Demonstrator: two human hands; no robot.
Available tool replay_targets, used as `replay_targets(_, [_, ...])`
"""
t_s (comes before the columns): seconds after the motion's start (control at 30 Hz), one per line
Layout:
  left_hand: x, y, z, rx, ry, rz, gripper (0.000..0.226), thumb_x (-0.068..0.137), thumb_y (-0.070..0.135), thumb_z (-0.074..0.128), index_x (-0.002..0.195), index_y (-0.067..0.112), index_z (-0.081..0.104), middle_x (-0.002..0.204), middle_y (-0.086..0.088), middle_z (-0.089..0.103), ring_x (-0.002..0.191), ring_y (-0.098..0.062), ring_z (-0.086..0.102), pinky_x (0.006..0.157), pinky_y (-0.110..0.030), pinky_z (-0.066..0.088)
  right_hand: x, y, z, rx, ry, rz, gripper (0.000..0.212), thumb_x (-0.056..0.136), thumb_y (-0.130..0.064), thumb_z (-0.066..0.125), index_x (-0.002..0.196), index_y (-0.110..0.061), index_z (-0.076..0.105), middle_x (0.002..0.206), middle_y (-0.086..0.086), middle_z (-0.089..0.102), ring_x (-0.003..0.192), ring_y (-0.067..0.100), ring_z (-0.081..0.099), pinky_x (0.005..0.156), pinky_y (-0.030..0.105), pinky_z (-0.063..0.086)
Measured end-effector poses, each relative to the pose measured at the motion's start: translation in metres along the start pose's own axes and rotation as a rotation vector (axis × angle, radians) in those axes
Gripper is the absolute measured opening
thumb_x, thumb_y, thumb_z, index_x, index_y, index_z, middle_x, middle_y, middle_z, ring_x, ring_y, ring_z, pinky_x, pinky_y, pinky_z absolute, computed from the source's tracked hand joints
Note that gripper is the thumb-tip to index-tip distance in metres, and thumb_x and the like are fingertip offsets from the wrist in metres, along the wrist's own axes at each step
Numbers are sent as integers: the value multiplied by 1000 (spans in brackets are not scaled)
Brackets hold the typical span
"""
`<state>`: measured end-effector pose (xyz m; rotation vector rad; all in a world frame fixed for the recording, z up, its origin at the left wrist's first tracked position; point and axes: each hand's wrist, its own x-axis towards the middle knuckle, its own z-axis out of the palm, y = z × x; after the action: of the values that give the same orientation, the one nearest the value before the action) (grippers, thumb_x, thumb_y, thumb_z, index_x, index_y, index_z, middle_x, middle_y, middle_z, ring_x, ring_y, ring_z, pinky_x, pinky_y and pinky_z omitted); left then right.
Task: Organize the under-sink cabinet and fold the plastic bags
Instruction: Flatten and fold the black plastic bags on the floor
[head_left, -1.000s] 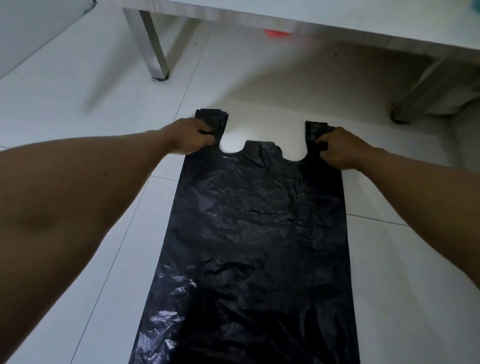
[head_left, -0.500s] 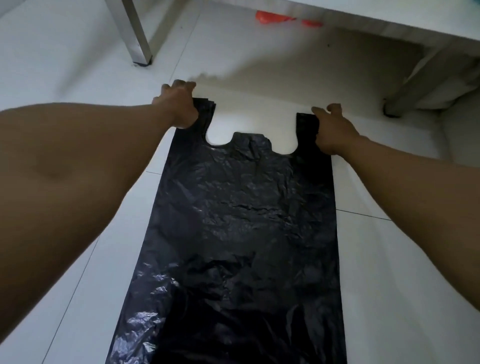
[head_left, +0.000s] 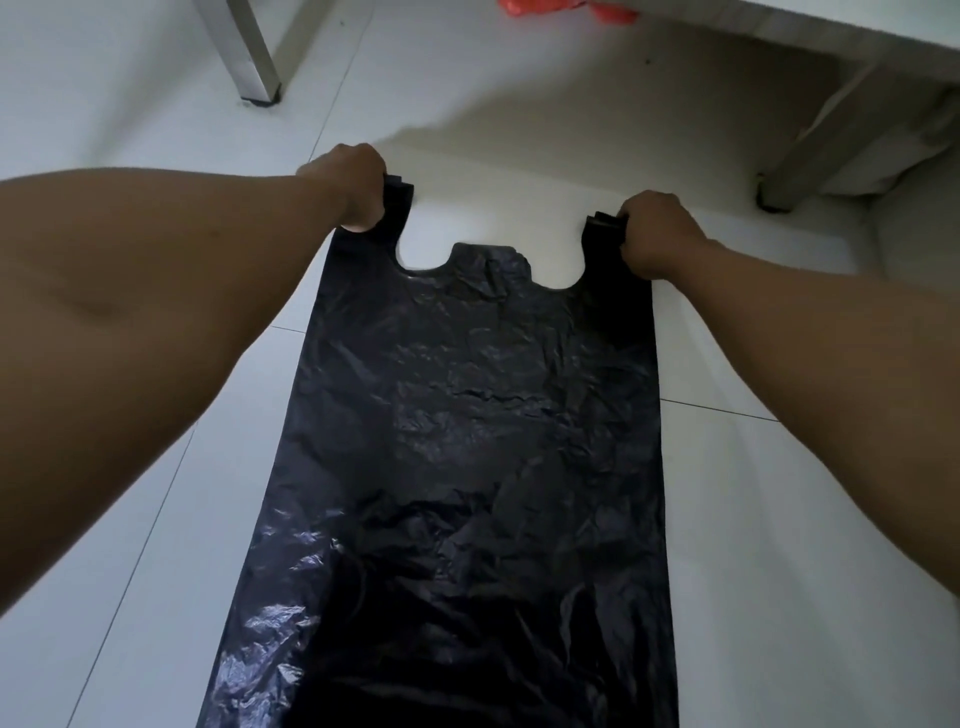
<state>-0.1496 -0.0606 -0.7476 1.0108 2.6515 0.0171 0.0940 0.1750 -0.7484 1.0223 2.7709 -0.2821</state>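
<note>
- Head view: the black plastic bag (head_left: 478, 441) is lying flat on the white tiled floor (head_left: 779, 519).
- The left hand (head_left: 353, 192) is clamping its grip round the bag's left handle (head_left: 397, 195).
- The right hand (head_left: 654, 239) is clamping its grip round the bag's right handle (head_left: 602, 226).
- A metal leg (head_left: 249, 57) is standing beyond the bag's left handle.

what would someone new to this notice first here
A large black plastic bag lies flat on the white tiled floor, filling the middle of the view. The left hand and right hand each grip one of its handles at the far end. Beyond them, a metal table leg stands at upper left and something orange-red shows at the top edge.
</note>
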Motion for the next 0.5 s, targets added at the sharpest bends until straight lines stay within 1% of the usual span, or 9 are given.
replay_targets(0.07, [-5,1,-4,4,11,-9,22,85,4,58,107,5,62,99,-16,58,89,-38,58,72,-41,46,-2,0,-1,49,5,11,16,86,8,56,97,5,67,100,20,62,97,36,61,75,36,53])
replay_targets(0.1, [-8,1,-5,-3,19,-9,22,85,4,59,107,4,62,100,-16,58,88,-38,59,71,-41,46,-3,1,-2,82,18,14,13,86,8,55,91,6,67,97,21,63,95,36,62,73,36,54])
replay_targets(0.13, [-10,1,-7,-10,25,-7,23,85,4,59,108,4,62,101,-17,59,89,-38,59,71,-40,47,-3,2,-4,117,33,10,13,86,6,56,93,9,67,100,23,64,96,37,63,75,38,55])
replay_targets(0.17, [-12,1,-9,-10,26,0,24,85,3,59,108,4,62,102,-17,60,89,-38,59,71,-40,48,-5,4,-6,147,47,3,17,87,4,58,100,10,67,106,23,65,100,38,62,79,37,55])
replay_targets(0.23, [-15,-2,-15,-1,15,23,24,85,4,59,109,4,62,105,-18,61,92,-39,60,74,-41,51,-10,8,-12,192,59,-33,23,86,-3,63,107,6,67,110,21,64,102,36,61,79,32,49])
replay_targets(0.33, [-19,-8,-27,5,14,83,22,89,10,64,109,1,67,106,-21,64,95,-40,62,78,-42,55,-21,12,-26,201,23,-114,16,83,-7,69,98,-2,68,101,15,65,91,26,59,75,28,43])
replay_targets(0.4, [-24,-11,-32,6,22,132,24,90,16,69,109,1,71,104,-22,66,91,-39,61,74,-39,50,-31,13,-36,194,-1,-144,12,80,-10,72,91,-10,66,93,10,64,82,21,58,72,27,42])
replay_targets(0.47, [-31,-12,-37,6,28,162,23,89,14,71,110,4,73,102,-20,67,87,-35,58,72,-36,46,-39,13,-44,180,-39,-166,13,79,-10,75,87,-13,64,90,8,64,70,16,57,65,26,44])
replay_targets(0.5, [-35,-13,-39,18,22,174,23,88,13,72,110,6,73,101,-18,66,87,-34,58,72,-35,45,-43,13,-46,170,-63,-180,15,78,-10,75,87,-12,64,89,8,64,67,14,56,63,26,44])
